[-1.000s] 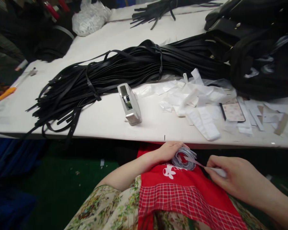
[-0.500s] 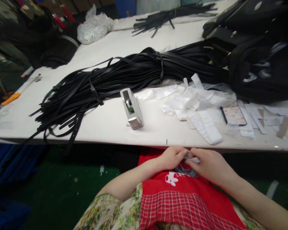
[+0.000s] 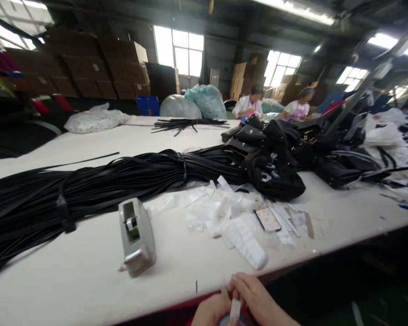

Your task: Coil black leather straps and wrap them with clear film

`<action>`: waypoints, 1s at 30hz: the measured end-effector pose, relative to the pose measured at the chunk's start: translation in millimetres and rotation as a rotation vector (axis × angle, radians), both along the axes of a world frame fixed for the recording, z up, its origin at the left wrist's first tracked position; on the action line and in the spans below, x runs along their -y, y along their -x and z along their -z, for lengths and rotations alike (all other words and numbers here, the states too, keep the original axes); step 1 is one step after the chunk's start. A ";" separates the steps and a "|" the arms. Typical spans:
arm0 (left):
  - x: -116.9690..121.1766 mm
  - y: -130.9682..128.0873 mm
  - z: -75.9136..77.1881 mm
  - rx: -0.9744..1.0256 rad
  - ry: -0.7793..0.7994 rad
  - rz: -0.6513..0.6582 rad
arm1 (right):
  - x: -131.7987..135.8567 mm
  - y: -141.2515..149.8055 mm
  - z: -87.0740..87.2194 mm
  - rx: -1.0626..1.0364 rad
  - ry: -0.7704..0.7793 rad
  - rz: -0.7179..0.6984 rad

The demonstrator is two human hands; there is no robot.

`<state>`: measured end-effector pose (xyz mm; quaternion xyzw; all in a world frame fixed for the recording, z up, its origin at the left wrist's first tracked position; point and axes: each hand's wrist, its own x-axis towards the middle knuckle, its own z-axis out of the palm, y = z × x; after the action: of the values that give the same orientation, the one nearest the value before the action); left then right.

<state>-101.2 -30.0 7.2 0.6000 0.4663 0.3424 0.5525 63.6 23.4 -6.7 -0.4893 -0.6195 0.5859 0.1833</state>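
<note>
At the bottom edge of the head view, in front of the table edge, my left hand [image 3: 211, 310] and my right hand [image 3: 253, 296] meet with fingers closed. A narrow white strip [image 3: 235, 309] shows between them, pinched in my right fingers. Something greyish lies under it, partly cut off by the frame, and I cannot make out what my left fingers grip. Nearest to my hands on the table are a folded white band [image 3: 248, 246] and a grey tape dispenser [image 3: 138, 240], which stands to the left.
A tied bundle of black straps [image 3: 129, 181] stretches across the table [image 3: 71, 280]. Crumpled white scraps [image 3: 207, 208] and a patterned phone [image 3: 268, 219] lie in front of black bags [image 3: 275, 176]. Two people [image 3: 250, 106] work beyond, near stuffed plastic bags [image 3: 207, 100].
My view has tilted up and swung right, bringing the room, windows and two people into sight. My hands now appear lower in the picture, still together, with the white strip more visible.
</note>
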 end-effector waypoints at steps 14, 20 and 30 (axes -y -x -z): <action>29.0 -3.4 -9.8 -0.091 0.018 -0.286 | 26.7 -12.1 -25.7 0.123 -0.099 -0.036; 23.6 -7.5 -3.5 -0.077 0.122 -0.368 | 15.6 -13.2 -44.0 0.074 -0.084 -0.191; 24.1 -7.4 -13.2 -0.032 0.186 -0.315 | -7.2 -17.6 -43.1 0.025 0.266 -0.315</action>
<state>-93.8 -54.2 20.4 0.4714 0.5927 0.3707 0.5377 81.2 30.6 36.3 -0.4136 -0.6075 0.6780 0.0154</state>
